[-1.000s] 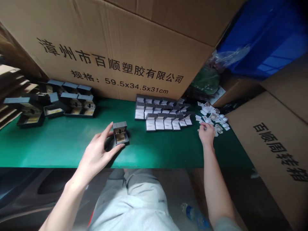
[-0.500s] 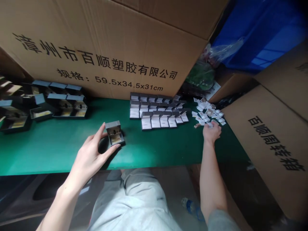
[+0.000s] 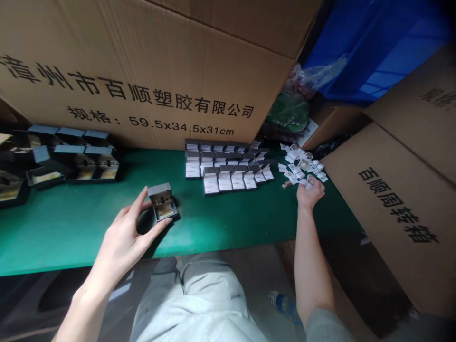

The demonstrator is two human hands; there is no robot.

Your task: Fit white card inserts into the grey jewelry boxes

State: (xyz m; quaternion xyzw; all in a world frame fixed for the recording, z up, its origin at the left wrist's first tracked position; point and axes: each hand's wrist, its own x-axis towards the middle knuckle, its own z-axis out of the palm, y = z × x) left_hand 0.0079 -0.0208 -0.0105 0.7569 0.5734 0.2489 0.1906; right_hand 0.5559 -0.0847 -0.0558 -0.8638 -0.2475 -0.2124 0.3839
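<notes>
My left hand grips a small dark hinged box between thumb and fingers. Its lid stands up, and a yellowish lining shows inside; the box rests on the green table. Far to the right, my right hand reaches into a pile of small white pieces, fingers bent around the near edge of the pile. At its fingertips is a white piece, partly covered. Between the hands, behind them, several rows of open dark boxes with white inserts stand close together.
More open dark boxes with yellowish insides stand at the left. A large cardboard carton walls off the back; another carton closes the right side. Beyond are a blue bin and plastic bags. A bottle lies below the table.
The camera view has shifted slightly, so the scene sits further left. My left hand keeps its hold on the box, and my right hand stays at the pile with its fingers shifting slightly.
</notes>
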